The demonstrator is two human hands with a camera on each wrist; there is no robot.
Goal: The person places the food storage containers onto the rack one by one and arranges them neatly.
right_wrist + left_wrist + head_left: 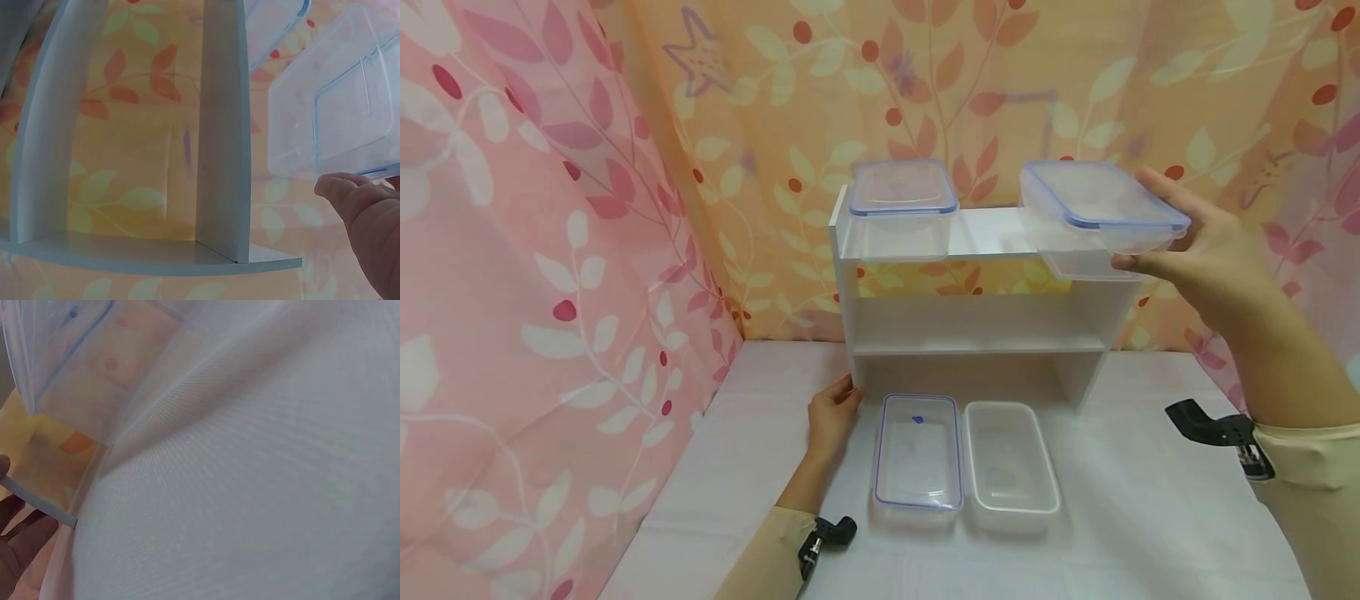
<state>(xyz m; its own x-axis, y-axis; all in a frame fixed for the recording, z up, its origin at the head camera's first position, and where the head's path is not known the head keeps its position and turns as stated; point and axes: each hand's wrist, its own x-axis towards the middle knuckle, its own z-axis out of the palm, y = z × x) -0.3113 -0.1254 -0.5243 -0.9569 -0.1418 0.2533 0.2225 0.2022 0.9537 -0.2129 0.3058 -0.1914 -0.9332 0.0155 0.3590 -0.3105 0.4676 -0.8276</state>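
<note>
My right hand point(1217, 258) grips a clear plastic food container point(1105, 200) with a blue-rimmed lid by its right end, thumb low and fingers behind. The container is over the right end of the white shelf unit's top, slightly tilted. In the right wrist view, that container point(337, 106) appears beside the upper shelf board. Low at the left, my left hand point(832, 417) pinches the front edge of the side panel of the shelf unit point(977, 325). The left wrist view has thumb and fingers on either side of the panel edge point(40, 503).
Another lidded container point(904, 200) stands on the shelf unit's top left. On the white-covered table point(1135, 500), in front of the unit, a blue-rimmed lidded container point(919, 458) lies beside a clear container point(1011, 462) with no blue rim. Patterned curtains point(760, 108) hang behind and at the sides.
</note>
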